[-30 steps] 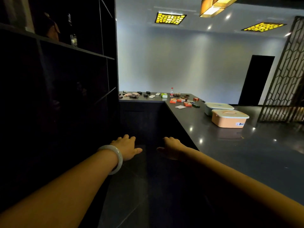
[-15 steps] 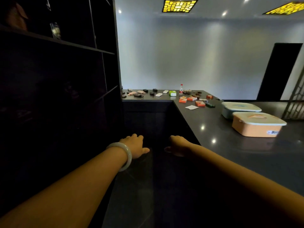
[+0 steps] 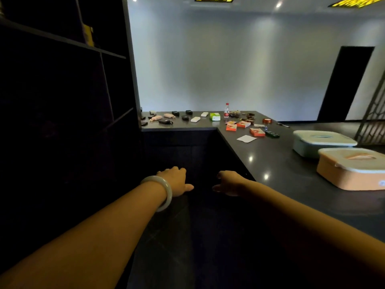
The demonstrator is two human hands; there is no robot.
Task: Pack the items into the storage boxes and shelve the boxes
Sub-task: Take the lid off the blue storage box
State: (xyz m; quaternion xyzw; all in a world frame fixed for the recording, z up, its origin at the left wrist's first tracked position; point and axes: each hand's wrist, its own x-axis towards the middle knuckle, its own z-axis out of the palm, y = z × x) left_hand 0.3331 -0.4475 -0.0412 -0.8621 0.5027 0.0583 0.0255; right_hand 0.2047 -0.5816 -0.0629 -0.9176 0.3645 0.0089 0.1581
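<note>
Both my arms reach forward over the dark gap between the shelf unit and the counter. My left hand (image 3: 176,180), with a pale bangle on the wrist, is palm down with the thumb out and nothing visible in it. My right hand (image 3: 229,183) hangs level with it, fingers loose, also holding nothing I can see. On the counter to the right stand an orange storage box (image 3: 345,178) with a pale lid on and, behind it, a pale green storage box (image 3: 302,147), also lidded. Several small items (image 3: 193,117) lie scattered along the far counter, with orange packets (image 3: 242,125) near the corner.
A tall dark shelf unit (image 3: 68,101) fills the left side, its compartments too dark to read. The black L-shaped counter (image 3: 281,170) runs along the right and far side. A water bottle (image 3: 226,110), a green carton (image 3: 215,116) and a white paper (image 3: 246,138) sit on it.
The view has swung right and moved closer to the counter, so the two boxes appear larger and nearer. Both hands keep the same outstretched pose.
</note>
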